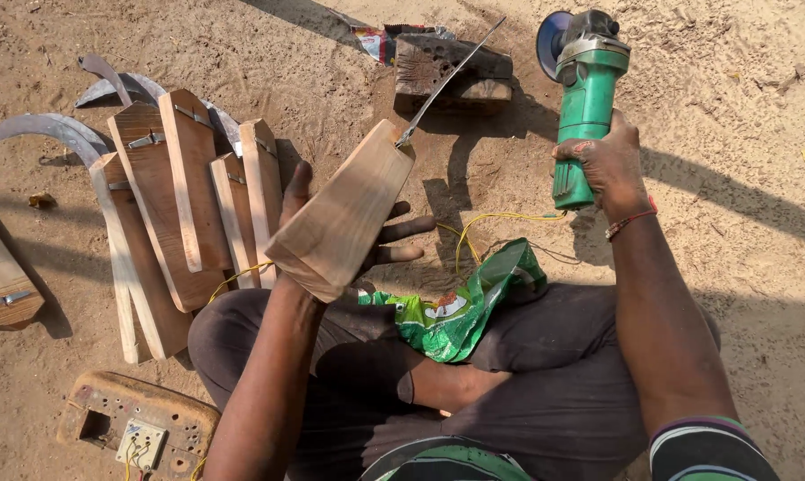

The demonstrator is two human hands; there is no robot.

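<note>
Head view looks down on a person cross-legged on sandy ground. Left hand (349, 223) has its grip wrapped around a tapered, smooth-sawn wooden block (344, 209) with a thin metal blade (447, 78) set in its top. Right hand (607, 160) is clenched on a green angle grinder (585, 98). Its yellow cable (487, 223) trails across the lap and could snag; the disc, probably bare, sits near the blade.

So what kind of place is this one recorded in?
Likely an open-air, ground-level workshop: bare sandy ground in sun, a pile of wooden-handled curved blades, and a green angle grinder in the right hand.
</note>
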